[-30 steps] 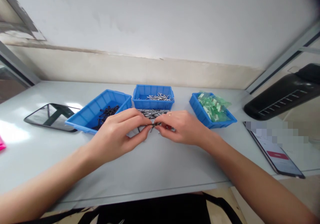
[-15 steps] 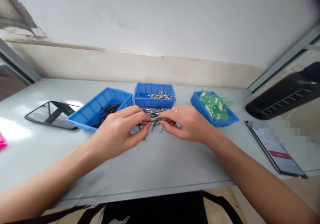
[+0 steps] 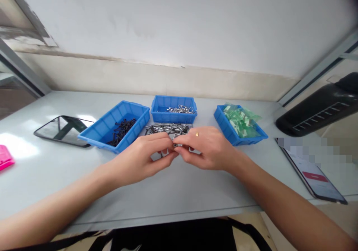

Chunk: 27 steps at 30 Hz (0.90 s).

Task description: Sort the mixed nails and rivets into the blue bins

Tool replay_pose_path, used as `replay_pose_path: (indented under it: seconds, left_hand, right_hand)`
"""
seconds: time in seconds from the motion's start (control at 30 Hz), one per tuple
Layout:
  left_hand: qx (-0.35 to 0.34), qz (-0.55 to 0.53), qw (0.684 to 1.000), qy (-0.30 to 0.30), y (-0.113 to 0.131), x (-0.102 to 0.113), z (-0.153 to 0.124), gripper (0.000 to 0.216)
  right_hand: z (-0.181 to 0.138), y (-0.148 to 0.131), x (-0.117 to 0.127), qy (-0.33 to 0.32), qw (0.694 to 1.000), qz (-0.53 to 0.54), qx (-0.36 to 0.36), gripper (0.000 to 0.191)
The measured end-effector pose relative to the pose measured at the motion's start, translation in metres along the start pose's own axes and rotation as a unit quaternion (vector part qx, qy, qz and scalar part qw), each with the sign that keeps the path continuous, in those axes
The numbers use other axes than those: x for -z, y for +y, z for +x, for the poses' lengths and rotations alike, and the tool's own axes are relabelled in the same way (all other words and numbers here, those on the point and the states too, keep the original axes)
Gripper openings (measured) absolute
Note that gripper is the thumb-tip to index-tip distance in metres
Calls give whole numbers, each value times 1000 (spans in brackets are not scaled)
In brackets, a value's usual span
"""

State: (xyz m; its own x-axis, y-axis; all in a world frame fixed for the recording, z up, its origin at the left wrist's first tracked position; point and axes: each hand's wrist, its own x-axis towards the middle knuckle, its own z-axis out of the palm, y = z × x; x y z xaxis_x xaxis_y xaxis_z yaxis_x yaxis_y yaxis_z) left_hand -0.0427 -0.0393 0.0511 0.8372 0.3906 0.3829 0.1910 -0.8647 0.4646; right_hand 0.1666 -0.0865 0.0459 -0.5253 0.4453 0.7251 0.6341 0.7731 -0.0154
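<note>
My left hand [image 3: 145,156] and my right hand [image 3: 205,148] meet fingertip to fingertip over the grey table [image 3: 173,187], both pinching one small metal pin [image 3: 175,145] between them. Just behind the fingers lies a loose pile of silver pins [image 3: 167,128] on the table. A blue bin of black screws [image 3: 119,126] stands to the left of the pile. A blue bin of silver pins [image 3: 173,109] stands behind it. A ring shows on my right hand.
A blue bin with green packets [image 3: 239,122] stands at the right. A dark phone [image 3: 63,130] lies at the left, a lit phone [image 3: 313,172] at the right edge, a pink object [image 3: 5,157] at far left. A black device [image 3: 319,107] lies at right.
Both hands have drawn a little nearer to me, away from the pile of pins, and the fingertips have closed tighter together on the small pin. The view has shifted slightly.
</note>
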Motion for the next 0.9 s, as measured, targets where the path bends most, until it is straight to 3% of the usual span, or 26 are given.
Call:
replay_pose_path:
  seconds: [0.2,0.6,0.73,0.83,0.9]
  left_hand:
    - [14,-27,999,23,1,2,2,8]
    - [8,-24,999,31,3,1,3,14]
    - [-31,93,990,100,1,9,1,6]
    - [-45,262,948,176,-4,22,-1,4]
    - [1,347,922,171,-10,33,-2,8]
  right_hand:
    - [-1,-1,-1,48,999,-11,13,5]
    - [0,-2,-3,69,997,-21,11,5]
    - [0,-1,1,55,997,-26,-42,8]
    - [0,2,3,75,994,-33,-78,11]
    - [0,4,4,66,994,-34,-85,13]
